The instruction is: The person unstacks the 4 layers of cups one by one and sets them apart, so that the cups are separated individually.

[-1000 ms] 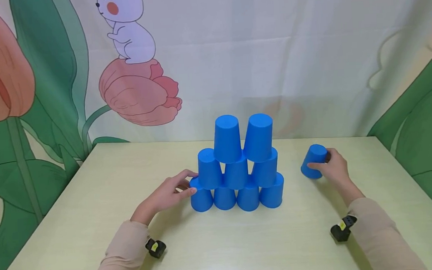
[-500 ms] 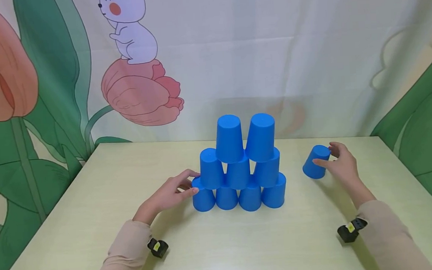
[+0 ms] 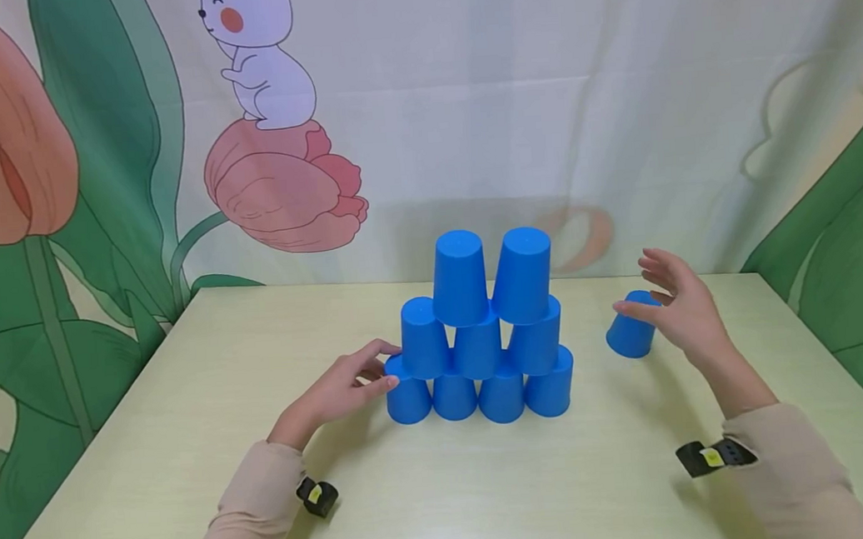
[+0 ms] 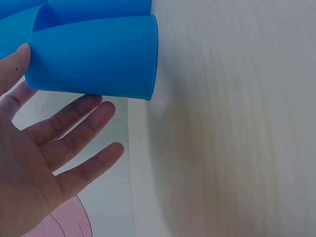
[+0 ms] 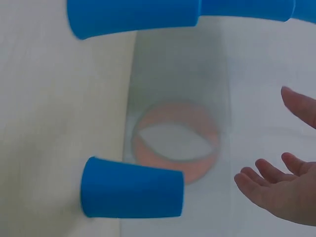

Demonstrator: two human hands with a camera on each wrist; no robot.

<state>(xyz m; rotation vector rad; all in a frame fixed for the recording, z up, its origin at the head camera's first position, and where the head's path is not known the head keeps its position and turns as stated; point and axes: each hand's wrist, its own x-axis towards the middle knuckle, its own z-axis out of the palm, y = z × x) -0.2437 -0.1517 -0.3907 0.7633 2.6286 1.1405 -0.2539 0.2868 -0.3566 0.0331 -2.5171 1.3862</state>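
Note:
Blue cups stand upside down in a stack of three rows, with two top cups (image 3: 459, 277) (image 3: 524, 275) side by side. My left hand (image 3: 344, 386) is at the lower left cup (image 3: 408, 400). Its thumb tip rests on that cup's upper end and the forefinger reaches behind it. In the left wrist view the other fingers spread out straight below the cup (image 4: 94, 57). My right hand (image 3: 686, 314) is raised with parted fingers near a lone cup (image 3: 629, 337) on the right. The right wrist view shows a gap between this hand (image 5: 281, 190) and the lone cup (image 5: 132, 190).
A pale wooden table (image 3: 492, 491) bears all the cups. Behind it hangs a light curtain (image 3: 541, 111) printed with flowers and a white animal. Black wrist cameras (image 3: 317, 496) (image 3: 703, 457) sit at both sleeves.
My right hand has let go of the lone cup, moved up and right from it, and spread its fingers. The left hand keeps its place at the stack.

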